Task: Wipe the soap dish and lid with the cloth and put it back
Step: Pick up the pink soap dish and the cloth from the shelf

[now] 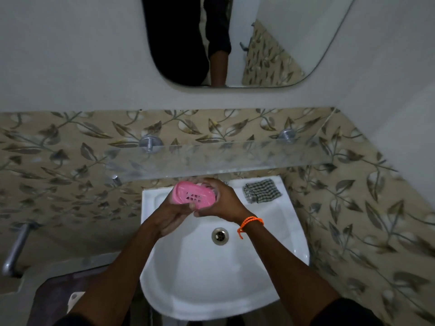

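Fingers (191, 205) of the left hand (173, 215) curl under a pink soap dish (194, 196) held over the white sink (270, 231), while the right hand (222, 201) grips its far end. The checked cloth (261, 190) lies untouched on the sink's back rim. The sensible next move: keep one hand firmly on the dish and free the other for the cloth.

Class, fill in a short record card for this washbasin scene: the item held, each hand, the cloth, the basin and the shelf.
item held: pink soap dish, above the basin
left hand: grips the dish from below
right hand: grips the dish's right end
cloth: checked, lying untouched on the basin's back right corner
basin: white, drain visible
shelf: glass, above the basin
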